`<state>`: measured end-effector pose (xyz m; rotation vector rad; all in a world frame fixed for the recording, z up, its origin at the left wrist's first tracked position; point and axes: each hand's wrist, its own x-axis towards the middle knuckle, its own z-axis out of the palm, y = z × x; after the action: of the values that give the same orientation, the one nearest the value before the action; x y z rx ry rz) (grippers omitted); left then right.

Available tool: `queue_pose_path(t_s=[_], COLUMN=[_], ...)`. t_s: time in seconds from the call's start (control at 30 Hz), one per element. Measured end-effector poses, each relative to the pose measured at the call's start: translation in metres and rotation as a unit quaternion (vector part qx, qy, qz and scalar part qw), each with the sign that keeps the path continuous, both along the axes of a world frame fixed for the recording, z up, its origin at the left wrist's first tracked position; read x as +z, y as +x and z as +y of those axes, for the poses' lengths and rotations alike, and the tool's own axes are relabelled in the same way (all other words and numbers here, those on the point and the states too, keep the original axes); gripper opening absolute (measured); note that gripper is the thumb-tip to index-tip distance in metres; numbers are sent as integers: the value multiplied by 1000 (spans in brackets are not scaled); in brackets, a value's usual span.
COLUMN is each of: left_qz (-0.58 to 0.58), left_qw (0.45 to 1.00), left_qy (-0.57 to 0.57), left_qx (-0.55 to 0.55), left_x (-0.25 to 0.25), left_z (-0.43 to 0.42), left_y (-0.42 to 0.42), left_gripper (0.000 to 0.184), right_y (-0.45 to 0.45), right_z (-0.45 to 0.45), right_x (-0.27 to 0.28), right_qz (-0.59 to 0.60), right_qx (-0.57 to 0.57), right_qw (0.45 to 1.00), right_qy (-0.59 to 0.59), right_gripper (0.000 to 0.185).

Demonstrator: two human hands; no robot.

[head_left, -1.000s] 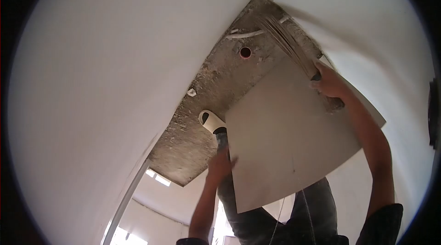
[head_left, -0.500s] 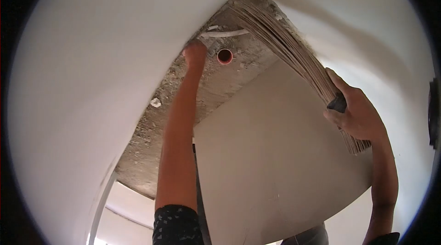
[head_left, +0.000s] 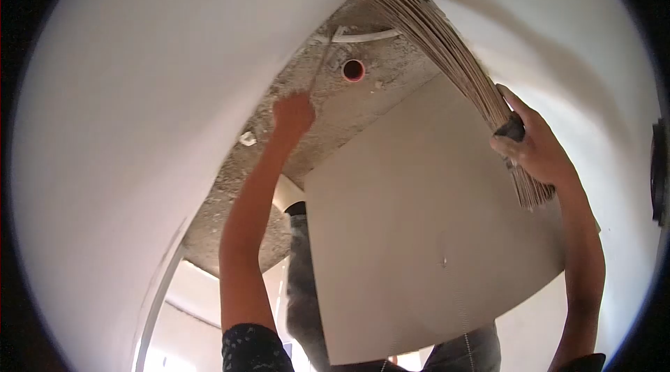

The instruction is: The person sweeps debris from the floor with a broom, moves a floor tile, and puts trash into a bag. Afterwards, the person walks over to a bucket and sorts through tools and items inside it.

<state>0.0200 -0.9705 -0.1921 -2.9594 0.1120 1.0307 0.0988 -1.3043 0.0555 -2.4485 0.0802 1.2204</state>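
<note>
My right hand is wrapped round a stick broom near its dark binding. The broom slants up and left, its bristle tips in the far corner between the walls. My left hand is closed in a fist above the dirt floor. A thin brown stick, slightly blurred, runs from the fist toward a pale pipe. Just right of the stick, a round pipe opening with a red rim sits in the floor.
A large beige panel fills the middle and lower right, its edge over the floor. White walls rise at left and right. A white lump lies by the left wall. My dark trouser leg is beside the panel.
My left hand has drawn back from the left wall's base toward me, and a thin stick now shows in it. The broom has shifted slightly up in view with my right hand.
</note>
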Motion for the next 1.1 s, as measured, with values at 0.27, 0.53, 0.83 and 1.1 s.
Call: queue_pose_path(t_s=[0.27, 0.53, 0.83, 1.1], left_qz=[48, 211, 232, -86], left_qw=[952, 900, 794, 866], left_qy=[-129, 73, 150, -72], left_qx=[274, 373, 542, 488], left_x=[97, 88, 52, 146], left_z=[118, 171, 250, 166], left_y=[-281, -475, -547, -353], left_gripper=[24, 29, 38, 66], right_y=[-26, -33, -40, -32], right_z=[-37, -31, -56, -26], right_x=[-60, -74, -91, -74], right_qz=[-71, -26, -45, -121], right_qx=[21, 60, 11, 16], right_qw=[997, 998, 994, 992], right_qy=[1, -5, 103, 15], right_gripper=[77, 81, 76, 76])
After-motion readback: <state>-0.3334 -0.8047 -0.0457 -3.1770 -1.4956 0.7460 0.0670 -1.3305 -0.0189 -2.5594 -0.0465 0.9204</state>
